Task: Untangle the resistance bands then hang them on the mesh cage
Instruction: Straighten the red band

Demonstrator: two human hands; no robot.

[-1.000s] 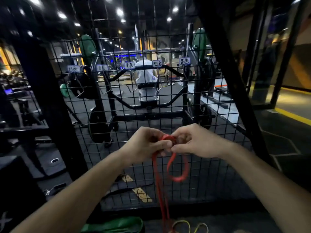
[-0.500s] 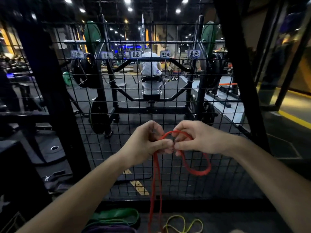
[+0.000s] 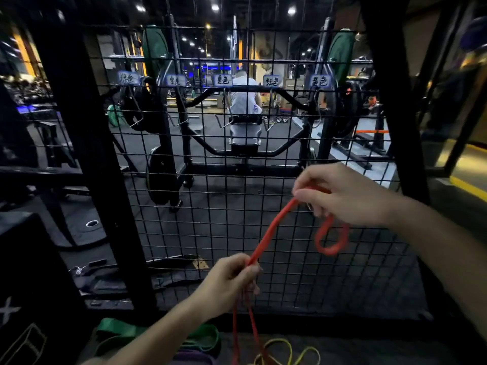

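Observation:
A red resistance band (image 3: 274,223) runs taut between my two hands in front of the black mesh cage (image 3: 224,227). My right hand (image 3: 340,193) grips its upper end at mid right, and a small red loop hangs below that hand. My left hand (image 3: 232,280) grips the band lower down, at centre. From there two red strands drop to the floor. On the floor lie a green band (image 3: 200,338), a yellow band (image 3: 287,349) and a purple band (image 3: 192,358).
Small labels (image 3: 271,80) and metal hooks (image 3: 137,119) sit along the upper mesh. Thick black frame posts (image 3: 87,159) slant on both sides. A black box (image 3: 29,299) stands at lower left. Behind the mesh are a weight machine and a seated person (image 3: 245,101).
My hands were together on the knotted band; now they have pulled apart. The left hand slid down along the band, the right moved up and right. The hanging loop got smaller.

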